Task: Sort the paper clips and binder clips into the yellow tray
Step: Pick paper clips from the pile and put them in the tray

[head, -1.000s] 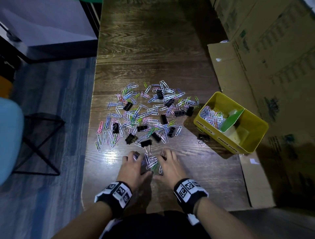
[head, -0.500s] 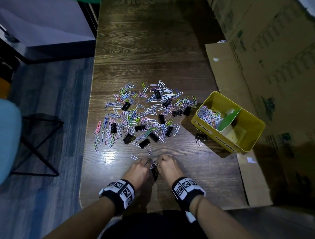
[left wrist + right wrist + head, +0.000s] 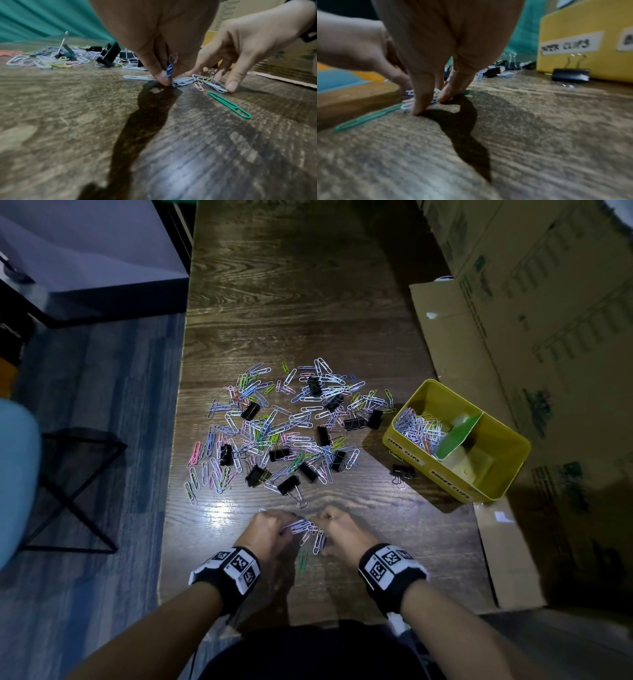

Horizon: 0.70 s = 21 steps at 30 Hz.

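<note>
A wide scatter of coloured paper clips (image 3: 274, 433) and black binder clips (image 3: 255, 475) covers the middle of the wooden table. The yellow tray (image 3: 442, 474) stands to the right, paper clips in its left compartment. Near the front edge my left hand (image 3: 284, 529) and right hand (image 3: 325, 530) meet over a small bunch of paper clips (image 3: 308, 530). My left hand's fingertips (image 3: 163, 79) pinch a blue paper clip (image 3: 169, 70). The right hand (image 3: 217, 79) curls its thumb and fingers around the bunch (image 3: 205, 81) on the table. A green paper clip (image 3: 229, 105) lies loose just in front of it.
One binder clip (image 3: 571, 74) sits against the tray's front wall under the paper clips label (image 3: 565, 46). Another binder clip (image 3: 291, 486) lies just beyond my hands. Flattened cardboard boxes (image 3: 513, 337) line the right side. A black stool frame (image 3: 68, 491) stands left of the table.
Both hands went from flat over the clips to curled, drawing a small bunch toward the front edge. The green paper clip now lies apart from the bunch.
</note>
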{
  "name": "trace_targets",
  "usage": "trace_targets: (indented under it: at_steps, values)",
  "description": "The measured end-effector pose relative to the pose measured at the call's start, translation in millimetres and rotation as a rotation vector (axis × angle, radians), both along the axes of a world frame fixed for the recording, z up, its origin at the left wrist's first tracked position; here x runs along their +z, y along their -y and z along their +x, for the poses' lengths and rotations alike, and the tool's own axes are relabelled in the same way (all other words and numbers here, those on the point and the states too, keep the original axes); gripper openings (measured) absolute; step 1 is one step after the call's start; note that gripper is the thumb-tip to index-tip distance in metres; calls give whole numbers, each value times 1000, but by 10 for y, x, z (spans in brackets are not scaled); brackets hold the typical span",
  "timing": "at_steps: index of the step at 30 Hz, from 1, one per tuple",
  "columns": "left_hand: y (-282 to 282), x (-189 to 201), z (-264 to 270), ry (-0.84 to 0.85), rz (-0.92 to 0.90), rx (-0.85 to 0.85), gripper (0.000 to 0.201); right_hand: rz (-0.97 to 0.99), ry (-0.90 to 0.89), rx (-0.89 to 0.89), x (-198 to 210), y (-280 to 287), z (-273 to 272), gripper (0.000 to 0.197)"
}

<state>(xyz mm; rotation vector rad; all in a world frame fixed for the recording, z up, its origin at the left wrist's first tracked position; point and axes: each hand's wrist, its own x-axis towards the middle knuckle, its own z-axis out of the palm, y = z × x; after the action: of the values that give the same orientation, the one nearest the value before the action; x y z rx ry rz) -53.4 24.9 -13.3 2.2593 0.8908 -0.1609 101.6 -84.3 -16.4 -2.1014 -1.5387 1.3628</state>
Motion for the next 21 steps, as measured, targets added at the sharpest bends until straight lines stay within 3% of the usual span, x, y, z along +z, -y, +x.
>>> trace_targets:
  at_steps: [2,6,11,13,17,21]
  values:
    - [7,10,3,43,0,18,27,21,74,66,-1,-24,-8,28]
    - [6,-28,-30,67,14,-16,26,69,312,232,30,-44,7,32]
    - [63,-111,-80,127,147,-290,19,126,397,312,105,-75,-3,22]
    - [75,-128,-48,132,181,-315,16,137,416,327,138,-84,-23,23]
    - [98,-122,36,112,129,-268,26,129,461,348,130,-56,-64,27]
    - [-52,-64,29,49,-91,-71,10,86,447,318,86,-34,-65,34]
